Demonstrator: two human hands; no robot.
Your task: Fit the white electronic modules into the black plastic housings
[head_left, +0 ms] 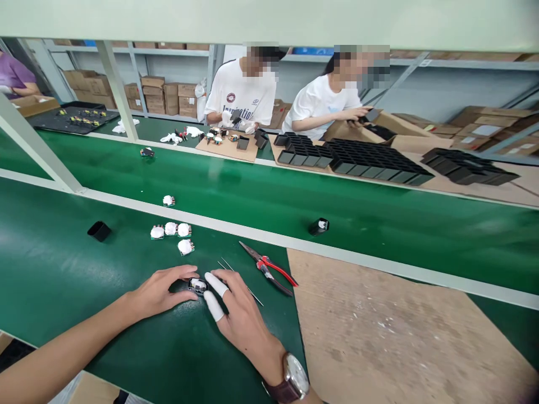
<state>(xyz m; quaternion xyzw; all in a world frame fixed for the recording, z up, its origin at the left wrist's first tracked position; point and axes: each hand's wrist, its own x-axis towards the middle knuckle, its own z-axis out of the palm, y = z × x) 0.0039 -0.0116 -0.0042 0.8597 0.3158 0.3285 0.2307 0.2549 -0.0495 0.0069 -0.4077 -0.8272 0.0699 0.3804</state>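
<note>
My left hand (162, 292) and my right hand (236, 311) meet on the green mat over a small electronic part (197, 285), pinching it from both sides. White finger cots cover two right fingertips, and a watch sits on that wrist. Several white-capped small parts (174, 231) lie just beyond my hands. Red-handled pliers (269, 270) and thin metal rods (236, 278) lie to the right. A black plastic shell (99, 230) rests at the left.
A green conveyor belt (379, 213) carries a black part (319, 226) and a white part (168, 200). A brown board (379, 336) lies at my right. Two people opposite handle parts beside black trays (370, 163). Cardboard boxes fill the shelves behind.
</note>
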